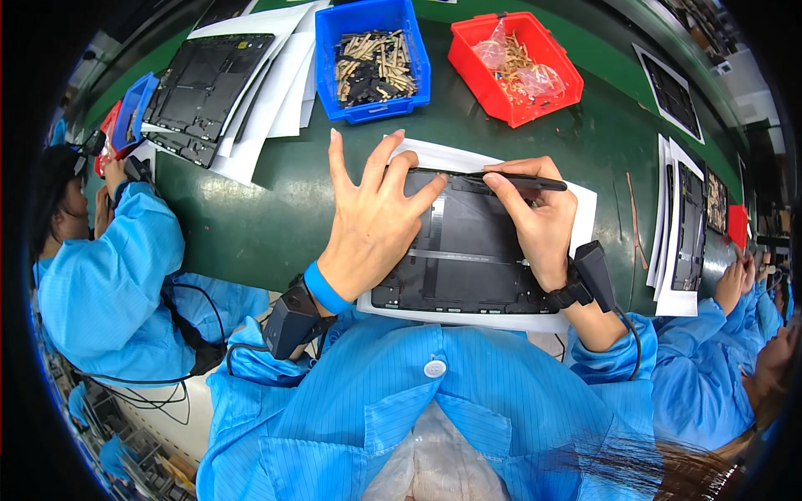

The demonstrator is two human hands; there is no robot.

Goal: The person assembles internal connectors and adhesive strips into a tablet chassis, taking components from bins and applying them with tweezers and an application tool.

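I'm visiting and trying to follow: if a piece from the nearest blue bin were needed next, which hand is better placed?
Probably the left hand: nearer the blue bin and holding no visible tool, while the right hand grips a black pen-like tool.

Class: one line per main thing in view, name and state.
dark panel: lying on white sheet
black tool: held in right hand
right hand: closed on black tool
left hand: spread, at dark panel's edge
nearer blue bin: open, holding strips
nearer red bin: open, holding clear plastic
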